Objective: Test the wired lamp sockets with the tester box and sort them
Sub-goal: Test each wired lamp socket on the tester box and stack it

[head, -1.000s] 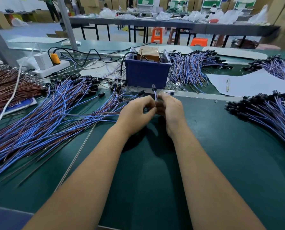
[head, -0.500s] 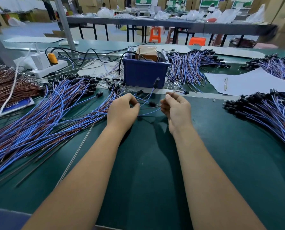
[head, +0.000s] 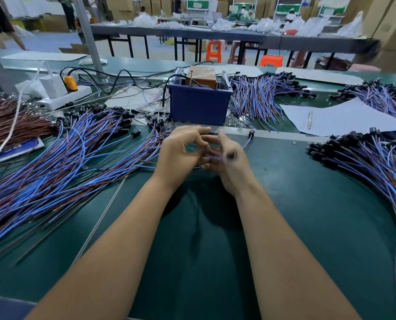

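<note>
My left hand [head: 177,155] and my right hand [head: 232,167] meet at the table's middle, in front of the blue tester box [head: 199,107]. Both are motion-blurred. Between their fingers runs a blue wire [head: 213,157] of a wired lamp socket, and both hands seem to pinch it. Its black socket [head: 231,155] shows as a blur over the back of my right hand. Another socket [head: 251,133] lies on the metal strip just right of my hands. Large fans of blue-wired sockets lie at left [head: 60,162] and right [head: 365,162].
Brown wires [head: 10,123] are heaped at far left beside a white power strip [head: 63,98] with plugs. More socket bundles [head: 259,98] lie behind the box. A paper sheet with a pen [head: 335,118] sits at back right. A thin metal rod [head: 104,215] lies left of my forearm.
My hands, apart half a second ago, have come back together. The sockets that stood up above my fingers have swung down, one now blurred over my right hand.
</note>
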The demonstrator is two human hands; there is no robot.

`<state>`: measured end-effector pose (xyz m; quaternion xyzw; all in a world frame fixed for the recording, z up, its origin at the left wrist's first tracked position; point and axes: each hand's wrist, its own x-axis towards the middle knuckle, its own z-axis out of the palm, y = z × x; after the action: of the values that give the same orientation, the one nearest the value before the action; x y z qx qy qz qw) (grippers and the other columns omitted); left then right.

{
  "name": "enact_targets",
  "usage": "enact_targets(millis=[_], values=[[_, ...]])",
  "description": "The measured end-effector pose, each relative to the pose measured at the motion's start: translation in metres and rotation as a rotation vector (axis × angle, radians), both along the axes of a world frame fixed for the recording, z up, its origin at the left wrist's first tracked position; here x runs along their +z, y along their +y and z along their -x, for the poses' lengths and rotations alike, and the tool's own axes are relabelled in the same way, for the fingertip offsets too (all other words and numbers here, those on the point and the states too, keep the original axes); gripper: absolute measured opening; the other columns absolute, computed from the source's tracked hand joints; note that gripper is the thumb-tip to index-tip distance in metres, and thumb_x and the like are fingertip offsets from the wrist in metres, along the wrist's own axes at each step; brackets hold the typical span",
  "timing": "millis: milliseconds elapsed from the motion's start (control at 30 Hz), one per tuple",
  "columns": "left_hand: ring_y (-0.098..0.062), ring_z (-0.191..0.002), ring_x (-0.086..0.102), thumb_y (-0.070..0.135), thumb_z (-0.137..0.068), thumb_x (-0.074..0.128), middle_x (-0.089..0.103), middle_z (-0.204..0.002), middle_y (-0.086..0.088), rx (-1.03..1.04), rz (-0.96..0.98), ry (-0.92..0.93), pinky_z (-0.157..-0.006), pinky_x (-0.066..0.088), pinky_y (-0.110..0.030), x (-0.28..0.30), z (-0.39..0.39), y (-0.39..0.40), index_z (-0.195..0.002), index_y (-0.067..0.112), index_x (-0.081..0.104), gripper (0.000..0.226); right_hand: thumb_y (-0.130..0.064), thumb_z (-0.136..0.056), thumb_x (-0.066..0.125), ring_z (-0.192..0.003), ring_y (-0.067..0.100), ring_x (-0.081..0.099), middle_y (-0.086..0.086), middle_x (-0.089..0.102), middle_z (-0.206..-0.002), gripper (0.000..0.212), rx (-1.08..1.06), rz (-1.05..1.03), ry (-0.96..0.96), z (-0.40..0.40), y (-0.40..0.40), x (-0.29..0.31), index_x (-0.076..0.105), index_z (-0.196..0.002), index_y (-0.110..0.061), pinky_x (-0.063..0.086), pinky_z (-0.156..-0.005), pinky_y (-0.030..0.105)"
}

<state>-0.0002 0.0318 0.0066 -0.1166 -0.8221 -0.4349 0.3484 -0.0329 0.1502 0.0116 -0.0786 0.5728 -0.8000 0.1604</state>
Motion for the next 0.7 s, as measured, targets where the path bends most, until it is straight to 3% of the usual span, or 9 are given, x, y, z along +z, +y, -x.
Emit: enact_targets(millis=[67,200,267,367,467,533,600,700], values=[[-0.026,-0.12,0.051,-0.006,-0.07,0.077,0.066,-0.121,-0.007,0.013,0.127,0.028,-0.104,0.033,-0.019,0.003,-0.002,0.004,-0.068,0.005,0.072,0.012,-0.04,-0.105,0.028,-0.07,0.023,0.065,0.016,0.068,-0.084,0.052,0.084,0.128,-0.078,0.002,0.003,0.002,0.063,-0.108,-0.002,0.055,-0.062,0.031],[-0.029,-0.133,0.033,0.002,-0.069,0.079,0.052,-0.139,-0.003,0.057,0.168,-0.036,-0.112,0.024,-0.034,0.006,-0.009,0.013,-0.067,0.013,0.074,0.012,-0.026,-0.101,0.045,-0.067,0.022,0.064,0.012,0.068,-0.075,0.027,0.059,0.236,-0.079,0.003,0.012,0.002,0.063,-0.101,-0.006,0.055,-0.065,0.025],[-0.022,-0.139,0.026,0.003,-0.072,0.073,0.049,-0.143,0.001,0.008,0.106,-0.124,-0.115,0.021,-0.037,0.007,-0.01,0.013,-0.07,0.018,0.071,0.015,-0.015,-0.097,0.053,-0.066,0.019,0.064,0.011,0.067,-0.075,0.015,0.012,0.261,-0.07,0.003,0.013,0.0,0.062,-0.104,-0.004,0.055,-0.063,0.023],[-0.008,-0.142,0.023,0.005,-0.074,0.053,0.055,-0.138,0.004,-0.207,-0.162,-0.282,-0.117,0.016,-0.025,0.011,-0.01,0.01,-0.074,0.017,0.072,0.023,0.003,-0.091,0.057,-0.062,0.015,0.066,0.011,0.068,-0.077,0.016,-0.023,0.299,-0.068,0.004,0.013,0.001,0.061,-0.105,-0.003,0.055,-0.06,0.022],[-0.008,-0.128,0.045,-0.002,-0.082,0.049,0.063,-0.124,0.001,-0.065,-0.36,-0.255,-0.109,0.033,-0.027,0.009,-0.005,0.007,-0.072,0.017,0.07,0.03,0.011,-0.087,0.057,-0.06,0.012,0.065,0.01,0.068,-0.08,0.024,-0.049,0.299,-0.045,0.005,0.014,-0.001,0.062,-0.104,-0.005,0.054,-0.06,0.018],[-0.011,-0.092,0.059,-0.002,-0.086,0.05,0.065,-0.1,-0.001,0.143,-0.424,-0.228,-0.085,0.047,-0.034,0.004,0.0,0.0,-0.073,0.023,0.067,0.033,0.015,-0.086,0.056,-0.061,0.01,0.063,0.006,0.069,-0.078,0.028,-0.08,0.298,-0.01,0.006,0.014,-0.002,0.063,-0.102,-0.007,0.052,-0.06,0.015],[-0.013,-0.069,0.052,0.007,-0.088,0.051,0.061,-0.08,0.001,0.251,-0.454,-0.299,-0.069,0.045,-0.034,0.001,0.005,-0.006,-0.075,0.026,0.064,0.026,0.016,-0.087,0.054,-0.063,0.009,0.062,0.002,0.069,-0.075,0.03,-0.09,0.299,0.016,0.006,0.015,-0.002,0.064,-0.1,-0.009,0.051,-0.061,0.015],[-0.025,-0.078,0.062,0.02,-0.091,0.055,0.06,-0.077,0.005,0.28,-0.406,-0.448,-0.079,0.055,-0.044,0.0,0.011,-0.008,-0.079,0.026,0.058,0.014,0.017,-0.088,0.049,-0.063,0.009,0.06,0.002,0.066,-0.078,0.032,-0.073,0.272,0.008,0.005,0.014,-0.001,0.065,-0.099,-0.009,0.05,-0.061,0.015]])
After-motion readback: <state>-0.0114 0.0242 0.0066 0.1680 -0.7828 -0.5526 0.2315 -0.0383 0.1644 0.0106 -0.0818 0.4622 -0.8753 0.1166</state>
